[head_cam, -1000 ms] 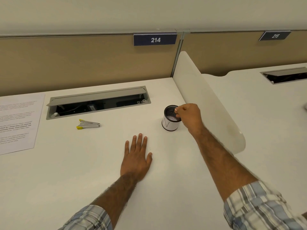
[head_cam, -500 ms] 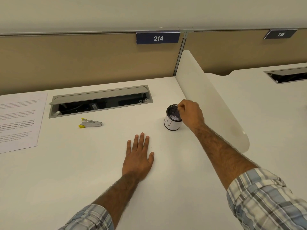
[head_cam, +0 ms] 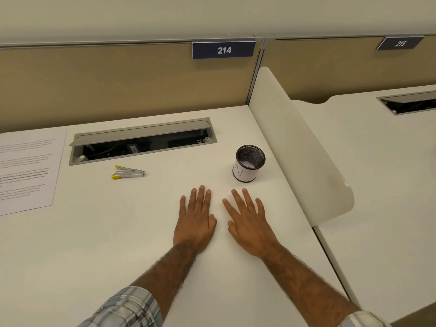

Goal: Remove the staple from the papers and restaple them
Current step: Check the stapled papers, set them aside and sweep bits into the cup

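Two blue signs reading "214" (head_cam: 223, 50) and "215" (head_cam: 400, 43) hang on the tan partition behind a white worktop (head_cam: 94, 244), where a person's left hand (head_cam: 195, 218) and right hand (head_cam: 250, 223) lie flat, palms down, fingers straight and slightly spread, close together but apart and holding nothing. The papers (head_cam: 26, 171), printed with lines of text too blurred to read, lie at the worktop's far left, cut off by the frame's edge. A small metal tool (head_cam: 128, 172) with yellow ends, either a stapler or a staple remover, lies between the papers and the hands, just in front of an open cable hatch (head_cam: 141, 140). A black mesh cup (head_cam: 249, 164) wrapped in a white label marked "N" stands upright near the right edge, beside a curved white divider (head_cam: 299, 142). Bare worktop stretches around the hands and toward the papers. Half a second ago the right hand was at the cup's rim; it now rests on the worktop beside the left, which has stayed where it was, and the cup stands free.
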`<state>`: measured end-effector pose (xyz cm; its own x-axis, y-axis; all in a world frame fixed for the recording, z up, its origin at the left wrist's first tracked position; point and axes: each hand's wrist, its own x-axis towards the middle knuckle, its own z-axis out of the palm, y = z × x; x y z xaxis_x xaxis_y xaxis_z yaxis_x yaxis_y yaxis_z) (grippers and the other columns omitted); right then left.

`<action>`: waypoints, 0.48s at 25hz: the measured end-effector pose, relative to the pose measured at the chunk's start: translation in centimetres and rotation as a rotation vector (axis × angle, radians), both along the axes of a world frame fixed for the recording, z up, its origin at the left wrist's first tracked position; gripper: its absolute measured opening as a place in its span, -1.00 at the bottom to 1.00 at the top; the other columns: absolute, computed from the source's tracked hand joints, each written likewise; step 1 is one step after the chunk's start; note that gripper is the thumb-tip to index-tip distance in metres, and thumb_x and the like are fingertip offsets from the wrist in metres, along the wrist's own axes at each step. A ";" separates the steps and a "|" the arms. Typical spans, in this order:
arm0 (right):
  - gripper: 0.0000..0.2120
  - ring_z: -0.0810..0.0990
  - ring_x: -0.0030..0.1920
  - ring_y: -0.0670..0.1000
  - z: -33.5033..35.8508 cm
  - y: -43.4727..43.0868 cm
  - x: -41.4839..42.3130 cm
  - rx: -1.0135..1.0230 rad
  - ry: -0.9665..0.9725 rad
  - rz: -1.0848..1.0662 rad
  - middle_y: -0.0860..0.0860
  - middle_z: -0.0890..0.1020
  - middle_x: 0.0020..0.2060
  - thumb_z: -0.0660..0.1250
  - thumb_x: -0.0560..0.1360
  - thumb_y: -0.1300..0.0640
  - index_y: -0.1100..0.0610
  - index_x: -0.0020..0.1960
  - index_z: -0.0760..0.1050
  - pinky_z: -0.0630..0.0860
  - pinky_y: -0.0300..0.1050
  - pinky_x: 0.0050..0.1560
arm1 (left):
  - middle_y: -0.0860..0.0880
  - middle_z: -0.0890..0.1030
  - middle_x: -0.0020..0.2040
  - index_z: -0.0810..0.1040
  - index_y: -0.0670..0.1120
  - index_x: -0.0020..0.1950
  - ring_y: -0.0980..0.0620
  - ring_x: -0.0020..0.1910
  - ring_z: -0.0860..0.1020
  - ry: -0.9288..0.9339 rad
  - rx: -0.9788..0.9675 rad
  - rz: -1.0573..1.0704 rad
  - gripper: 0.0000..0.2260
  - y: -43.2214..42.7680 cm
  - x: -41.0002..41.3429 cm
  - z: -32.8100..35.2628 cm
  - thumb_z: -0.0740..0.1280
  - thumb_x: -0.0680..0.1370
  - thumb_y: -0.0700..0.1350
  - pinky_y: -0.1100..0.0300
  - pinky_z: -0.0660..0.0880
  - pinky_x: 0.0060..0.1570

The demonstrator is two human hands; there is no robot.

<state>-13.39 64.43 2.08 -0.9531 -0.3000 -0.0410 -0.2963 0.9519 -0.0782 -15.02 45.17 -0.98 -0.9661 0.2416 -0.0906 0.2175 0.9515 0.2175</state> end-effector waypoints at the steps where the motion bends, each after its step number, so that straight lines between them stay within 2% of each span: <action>1: -0.39 -0.03 0.61 0.18 -0.3 0.0 0.3 0.034 -0.012 0.022 0.06 0.05 0.62 0.07 0.56 -0.07 -0.07 0.60 0.09 0.03 0.33 0.50 | -0.03 -0.27 0.68 -0.25 -0.03 0.69 -0.07 0.68 -0.24 -0.002 0.002 -0.001 -0.35 0.0 0.0 0.1 -0.27 0.60 0.12 -0.14 -0.24 0.64; 6: -0.40 -0.16 0.61 0.18 -0.4 -0.9 -0.1 0.100 -0.033 0.071 0.05 -0.08 0.63 0.00 0.61 -0.18 -0.09 0.61 -0.01 -0.09 0.41 0.50 | -0.02 -0.30 0.67 -0.26 -0.02 0.68 -0.08 0.67 -0.26 0.009 -0.001 0.005 -0.34 -0.1 0.0 -0.2 -0.30 0.59 0.16 -0.14 -0.25 0.63; 10: -0.40 -0.15 0.61 0.19 -0.4 -1.7 -0.3 0.157 -0.049 0.085 0.04 -0.06 0.63 -0.07 0.62 -0.24 -0.06 0.62 0.02 -0.09 0.43 0.49 | -0.02 -0.30 0.68 -0.27 -0.01 0.68 -0.08 0.66 -0.29 0.002 -0.014 0.007 -0.35 0.0 -0.1 -0.6 -0.31 0.60 0.18 -0.14 -0.28 0.63; 12: -0.38 -0.15 0.61 0.19 -0.5 -1.9 -0.2 0.189 -0.046 0.093 0.02 -0.03 0.63 -0.11 0.63 -0.25 -0.03 0.62 0.02 -0.09 0.44 0.48 | -0.03 -0.28 0.68 -0.25 -0.02 0.68 -0.08 0.67 -0.26 0.014 -0.017 0.008 -0.35 0.0 -0.1 -0.6 -0.29 0.61 0.18 -0.17 -0.22 0.64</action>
<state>-13.57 62.54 1.54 -0.9174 -0.3697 -0.1475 -0.3840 0.9195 0.0837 -15.09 45.18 -1.57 -0.9692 0.2328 -0.0808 0.2133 0.9567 0.1978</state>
